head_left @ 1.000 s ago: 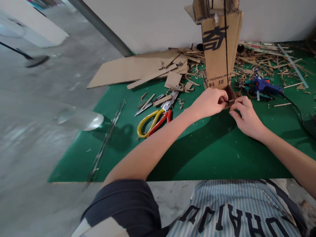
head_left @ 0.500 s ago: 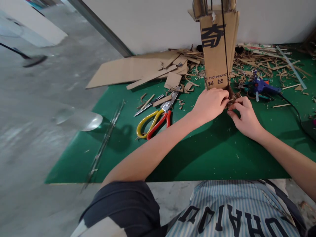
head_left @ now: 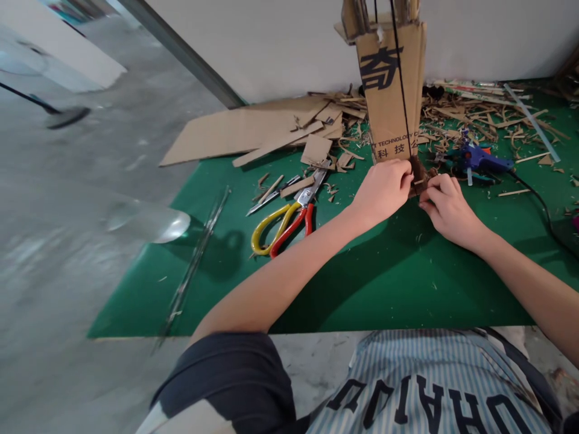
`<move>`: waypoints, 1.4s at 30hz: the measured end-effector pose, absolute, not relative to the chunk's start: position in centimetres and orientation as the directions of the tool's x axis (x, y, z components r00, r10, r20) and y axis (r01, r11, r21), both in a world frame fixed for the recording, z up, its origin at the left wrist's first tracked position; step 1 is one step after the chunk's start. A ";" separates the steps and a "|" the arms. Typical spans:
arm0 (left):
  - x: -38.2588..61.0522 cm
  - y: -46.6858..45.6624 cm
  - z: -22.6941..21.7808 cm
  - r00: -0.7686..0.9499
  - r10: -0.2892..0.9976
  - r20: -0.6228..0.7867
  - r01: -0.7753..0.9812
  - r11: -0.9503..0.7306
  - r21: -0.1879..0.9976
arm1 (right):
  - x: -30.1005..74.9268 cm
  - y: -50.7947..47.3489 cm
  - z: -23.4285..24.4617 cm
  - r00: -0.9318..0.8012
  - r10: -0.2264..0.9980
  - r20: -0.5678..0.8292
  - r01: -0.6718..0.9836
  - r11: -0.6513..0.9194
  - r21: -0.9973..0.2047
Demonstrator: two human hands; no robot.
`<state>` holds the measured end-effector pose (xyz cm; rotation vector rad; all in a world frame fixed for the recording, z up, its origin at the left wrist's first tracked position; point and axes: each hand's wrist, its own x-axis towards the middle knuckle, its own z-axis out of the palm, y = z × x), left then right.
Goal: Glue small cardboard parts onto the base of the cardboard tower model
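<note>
A tall cardboard structure [head_left: 391, 108] with black printed characters stands on the green table, and a black cord [head_left: 401, 72] runs down its front. At its base is a small dark brown cardboard part [head_left: 418, 172]. My left hand [head_left: 384, 187] is closed at the structure's lower front, fingertips curled beside the cord's lower end. Just right of it, my right hand [head_left: 446, 205] pinches thumb and finger together at the edge of the brown part. What lies between the fingertips of either hand is too small and hidden to make out.
Scissors [head_left: 289, 220] with yellow and red handles lie left of my arm, near a craft knife [head_left: 271, 196]. Cardboard scraps [head_left: 456, 111] and a flat sheet [head_left: 226, 129] spread behind. A blue glue gun [head_left: 486, 160] with its cable lies right. A clear bottle-like object [head_left: 172, 226] is at left.
The cardboard structure's top has shifted slightly left in view. My hands have parted a little, showing more of the brown part between them.
</note>
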<state>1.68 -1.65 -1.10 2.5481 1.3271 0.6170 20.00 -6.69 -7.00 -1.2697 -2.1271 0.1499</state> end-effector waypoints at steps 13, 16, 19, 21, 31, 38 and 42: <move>2.0 -2.4 -0.6 0.632 0.771 0.081 0.741 -0.632 0.228 | 20.0 -6.8 -5.6 -0.065 0.822 0.565 0.705 0.439 -0.557; 2.2 -2.3 -0.9 0.605 0.790 0.101 0.759 -0.611 0.225 | 19.8 -6.7 -5.1 -0.035 0.833 0.553 0.701 0.415 -0.581; 2.1 -2.3 -0.8 0.603 0.789 0.113 0.749 -0.610 0.259 | 19.6 -6.7 -4.9 -0.043 0.834 0.550 0.695 0.421 -0.583; 1.9 -2.2 -0.6 0.602 0.791 0.107 0.732 -0.600 0.323 | 19.6 -6.7 -5.0 -0.055 0.834 0.549 0.699 0.425 -0.575; 1.6 -2.1 -0.5 0.565 0.820 0.089 0.724 -0.545 0.422 | 19.5 -7.0 -5.2 -0.053 0.862 0.503 0.677 0.402 -0.617; 1.8 -1.9 -1.2 0.611 0.778 0.148 0.691 -0.615 0.380 | 19.0 -7.2 -4.7 0.055 0.893 0.448 0.563 0.343 -0.752; 1.8 -2.0 -1.3 0.587 0.796 0.150 0.709 -0.594 0.381 | 18.9 -7.1 -4.7 0.055 0.894 0.445 0.589 0.331 -0.737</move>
